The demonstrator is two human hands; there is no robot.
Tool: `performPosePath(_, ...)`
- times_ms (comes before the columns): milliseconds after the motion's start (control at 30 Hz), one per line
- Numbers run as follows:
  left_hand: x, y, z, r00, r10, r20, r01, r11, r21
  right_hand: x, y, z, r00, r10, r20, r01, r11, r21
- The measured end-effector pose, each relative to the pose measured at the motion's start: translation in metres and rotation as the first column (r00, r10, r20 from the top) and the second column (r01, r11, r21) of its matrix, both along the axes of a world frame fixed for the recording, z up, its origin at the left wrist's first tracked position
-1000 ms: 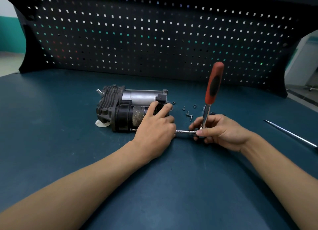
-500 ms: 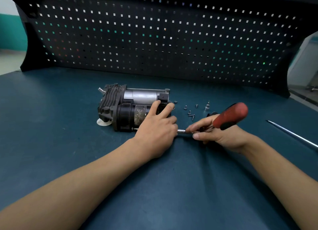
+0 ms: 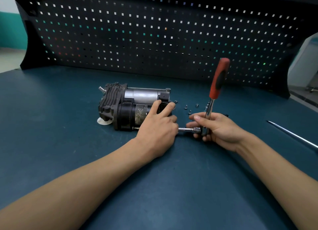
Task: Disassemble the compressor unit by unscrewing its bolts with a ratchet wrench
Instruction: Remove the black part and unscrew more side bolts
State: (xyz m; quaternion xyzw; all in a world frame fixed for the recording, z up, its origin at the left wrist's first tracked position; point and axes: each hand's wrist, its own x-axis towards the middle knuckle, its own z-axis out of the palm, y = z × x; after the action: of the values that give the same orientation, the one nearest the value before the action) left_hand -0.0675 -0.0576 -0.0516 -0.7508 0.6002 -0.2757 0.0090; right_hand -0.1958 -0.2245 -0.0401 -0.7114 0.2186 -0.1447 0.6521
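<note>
Two forearms reaching from the bottom corners, left hand (image 3: 157, 126) pressing loosely spread fingers on the ribbed black compressor (image 3: 127, 105) at centre, right hand (image 3: 218, 128) curled round the chrome ratchet wrench (image 3: 209, 112), red handle upright.

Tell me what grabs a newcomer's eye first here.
The red-and-black-handled ratchet wrench standing nearly upright, right of centre, against the black perforated pegboard. Next, the black-and-silver metal compressor unit lying mid-bench, with small loose bolts scattered between the two.
</note>
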Motion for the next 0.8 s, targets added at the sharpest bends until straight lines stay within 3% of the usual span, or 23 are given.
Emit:
performPosePath(433,-0.001,0.000,0.001,1.000,0.009,-0.003,-0.009,1.000,0.003,0.005,-0.011,-0.001,0.992,-0.024,-0.125,0.020,0.999,-0.032)
performPosePath(800,0.000,0.001,0.000,1.000,-0.012,0.013,0.012,1.000,-0.025,0.001,-0.018,0.003,0.979,0.032,-0.203,-0.018,0.997,0.074)
